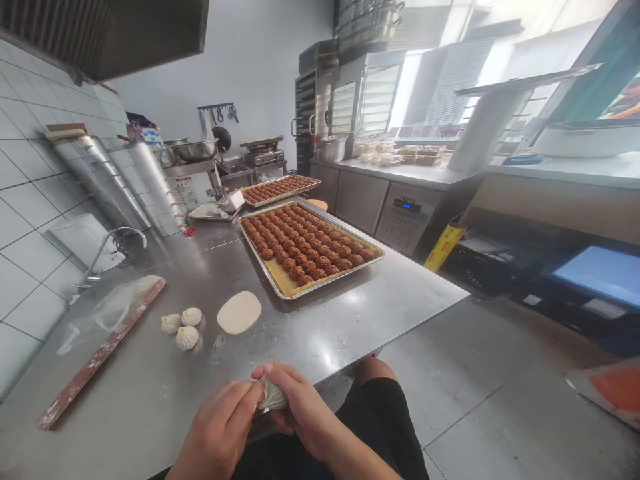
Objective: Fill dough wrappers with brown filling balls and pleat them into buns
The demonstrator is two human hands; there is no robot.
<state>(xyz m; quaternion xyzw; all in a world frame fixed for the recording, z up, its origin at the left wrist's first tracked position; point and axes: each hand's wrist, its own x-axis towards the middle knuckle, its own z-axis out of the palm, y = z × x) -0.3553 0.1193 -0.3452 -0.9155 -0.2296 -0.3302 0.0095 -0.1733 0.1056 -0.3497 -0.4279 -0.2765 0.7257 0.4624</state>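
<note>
Between my two hands, at the near edge of the steel table, is a pleated dough bun (273, 395). My left hand (220, 421) pinches its gathered top with thumb and fingers, while my right hand (307, 408) curls around its side. The far side of the bun is hidden by the fingers. Just beyond lies a flat round dough wrapper (239, 313) on the metal. To its left, three finished pleated buns (187, 337) sit close together. Light flour dust marks the steel around them.
A tray of brown filling balls (315, 243) stands on the table (395, 293), with a second such tray (283, 189) behind. At left lie a floury wooden bar (105, 350) and a plastic bag (113, 307), near a faucet (107, 247). Large film rolls (147, 190) lean against the tiles.
</note>
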